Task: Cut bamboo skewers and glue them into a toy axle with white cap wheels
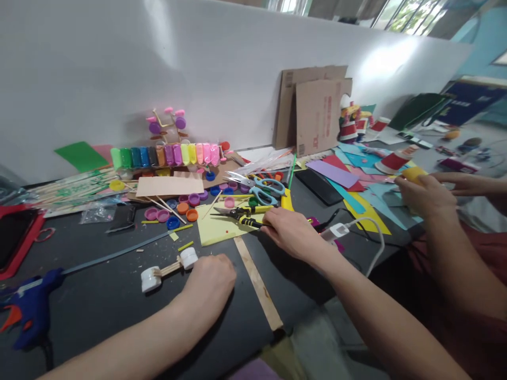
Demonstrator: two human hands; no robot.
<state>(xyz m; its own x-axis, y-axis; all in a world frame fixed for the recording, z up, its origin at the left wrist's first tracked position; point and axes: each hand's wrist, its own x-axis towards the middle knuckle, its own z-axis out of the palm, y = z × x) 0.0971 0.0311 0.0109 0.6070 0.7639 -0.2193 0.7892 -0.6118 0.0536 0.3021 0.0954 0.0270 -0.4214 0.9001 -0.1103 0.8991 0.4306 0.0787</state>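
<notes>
My right hand [291, 232] is closed round the black-and-yellow handles of a pair of pliers [245, 217]. The jaws point left over a pale yellow sheet [214, 238]. On the black table, my left hand [216, 279] rests with its fingers curled in; whatever they hold, if anything, is hidden. Just left of it lies a piece made of thin sticks [170, 269] joining white bottle caps [151, 279]. A flat wooden strip [259, 285] lies between my two hands. Blue-handled scissors [266, 189] sit just beyond the pliers.
A blue glue gun [34, 306] lies at the left, near a phone in a red case [18, 237]. Coloured bottle caps [192, 214] and clay packs [166, 155] are behind. Cardboard [319, 116] leans on the wall. At the right, a co-worker's hands [425, 195] hold something yellow.
</notes>
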